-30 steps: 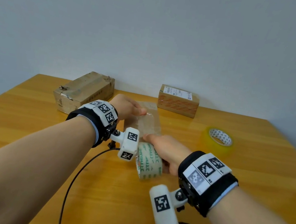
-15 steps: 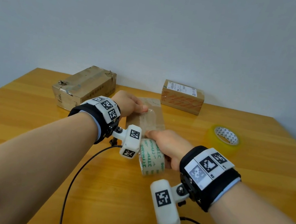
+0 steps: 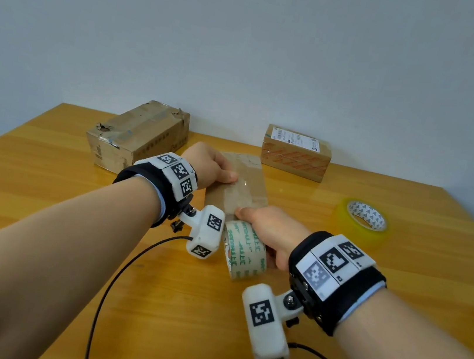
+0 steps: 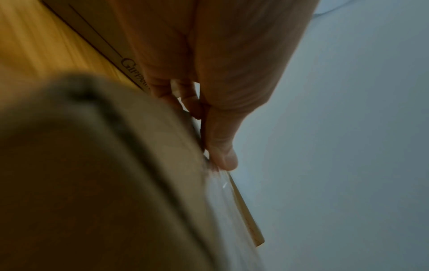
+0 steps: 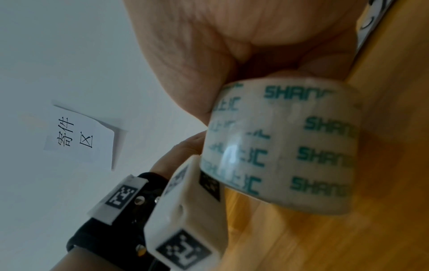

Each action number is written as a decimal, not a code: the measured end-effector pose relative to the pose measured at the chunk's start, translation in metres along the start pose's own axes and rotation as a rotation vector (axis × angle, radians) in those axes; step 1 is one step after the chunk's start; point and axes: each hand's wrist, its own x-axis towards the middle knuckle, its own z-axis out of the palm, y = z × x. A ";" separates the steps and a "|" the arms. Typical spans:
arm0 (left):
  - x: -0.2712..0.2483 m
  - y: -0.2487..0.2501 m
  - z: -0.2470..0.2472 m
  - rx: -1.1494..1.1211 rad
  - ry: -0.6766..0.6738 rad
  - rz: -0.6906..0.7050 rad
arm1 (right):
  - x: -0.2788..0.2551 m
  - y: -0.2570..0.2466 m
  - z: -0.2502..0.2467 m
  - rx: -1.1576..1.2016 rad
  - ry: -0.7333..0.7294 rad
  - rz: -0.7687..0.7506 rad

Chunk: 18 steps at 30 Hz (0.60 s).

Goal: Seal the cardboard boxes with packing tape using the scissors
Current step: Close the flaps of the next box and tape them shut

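A small flat cardboard box (image 3: 241, 186) lies at the table's middle. My left hand (image 3: 224, 174) grips its left side, thumb pressed on the top. In the left wrist view that thumb (image 4: 223, 157) sits on clear tape along the box (image 4: 92, 183) edge. My right hand (image 3: 254, 222) holds a clear tape roll (image 3: 245, 251) with green print at the box's near end, thumb on the box top. A strip of tape runs from the roll over the box top. The right wrist view shows the roll (image 5: 278, 146) close up under my right hand (image 5: 232, 45). No scissors are in view.
A large worn cardboard box (image 3: 140, 137) stands at the back left. A small labelled box (image 3: 296, 153) sits at the back right. A yellowish tape roll (image 3: 363, 222) lies flat on the right. The wooden table (image 3: 44, 181) meets a grey wall behind.
The head view has shifted slightly. Both hands keep their holds on the box and the roll, almost in place.
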 end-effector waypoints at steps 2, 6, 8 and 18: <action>0.001 -0.004 -0.001 0.046 -0.010 0.041 | 0.000 0.000 0.000 0.008 -0.005 -0.003; 0.005 -0.008 -0.005 0.075 0.043 0.014 | 0.002 0.000 -0.001 0.025 -0.019 0.010; 0.006 -0.007 -0.004 0.039 0.049 -0.022 | 0.001 0.000 -0.001 0.032 -0.029 0.021; -0.010 0.007 -0.029 0.176 0.078 0.282 | -0.001 -0.003 -0.005 0.015 -0.063 0.010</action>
